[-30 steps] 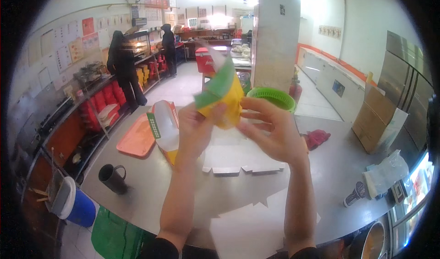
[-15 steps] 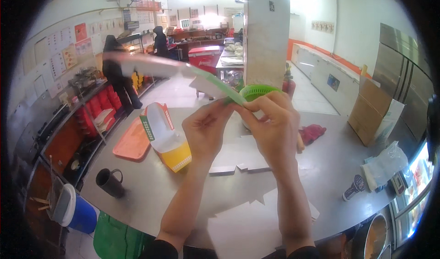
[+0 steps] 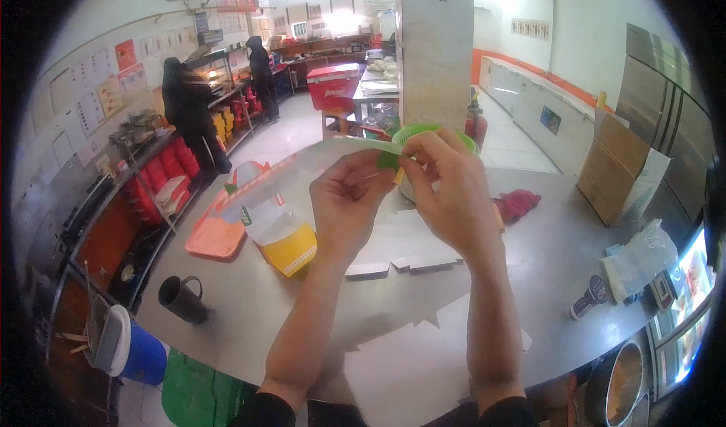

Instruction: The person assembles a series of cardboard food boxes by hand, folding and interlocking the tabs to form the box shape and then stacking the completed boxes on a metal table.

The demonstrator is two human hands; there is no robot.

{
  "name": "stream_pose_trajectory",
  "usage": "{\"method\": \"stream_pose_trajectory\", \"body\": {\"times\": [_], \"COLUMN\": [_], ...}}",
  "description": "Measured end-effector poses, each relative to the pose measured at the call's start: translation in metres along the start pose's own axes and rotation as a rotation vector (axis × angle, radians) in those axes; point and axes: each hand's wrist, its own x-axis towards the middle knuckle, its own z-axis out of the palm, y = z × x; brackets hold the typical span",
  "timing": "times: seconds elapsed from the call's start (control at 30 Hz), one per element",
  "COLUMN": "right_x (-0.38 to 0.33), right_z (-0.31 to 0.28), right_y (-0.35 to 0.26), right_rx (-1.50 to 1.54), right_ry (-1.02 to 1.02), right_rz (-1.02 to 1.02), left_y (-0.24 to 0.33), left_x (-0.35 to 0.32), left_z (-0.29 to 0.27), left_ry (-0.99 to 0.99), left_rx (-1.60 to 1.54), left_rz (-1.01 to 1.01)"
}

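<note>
Both hands are raised over the steel table, pinching one end of a printed cardboard box blank. My left hand grips it near a green tab, and its fingers are closed. My right hand pinches the same end between thumb and fingers. The blank's long panel stretches out to the left in a curve. Behind it stands a part-formed yellow, white and green carton. White flat blanks lie beyond my wrists, and more flat blanks lie between my forearms.
An orange tray, a dark mug and a cup stand on the steel table. A green basket, red cloth, plastic bag and brown carton are farther off. Two people stand at the back left.
The blank's long panel has swung down and toward me on the left, now passing in front of the tray and carton. Both hands still pinch its end, close together.
</note>
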Motion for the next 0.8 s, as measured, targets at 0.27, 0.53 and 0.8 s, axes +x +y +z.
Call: {"method": "stream_pose_trajectory", "body": {"times": [0.27,0.53,0.8], "right_x": [-0.002,-0.003,0.000], "right_z": [0.008,0.015,0.013], "right_y": [-0.005,-0.012,-0.010], "right_rx": [-0.071,-0.154,-0.160], "right_ry": [0.014,-0.008,0.046], "right_rz": [-0.055,-0.131,-0.237], "left_y": [-0.004,-0.009,-0.008], "left_x": [-0.003,-0.004,-0.006], "left_z": [0.010,0.011,0.012], "left_ry": [0.059,0.116,0.142], "left_rx": [-0.109,-0.116,-0.094], "left_rz": [0.047,0.190,0.255]}}
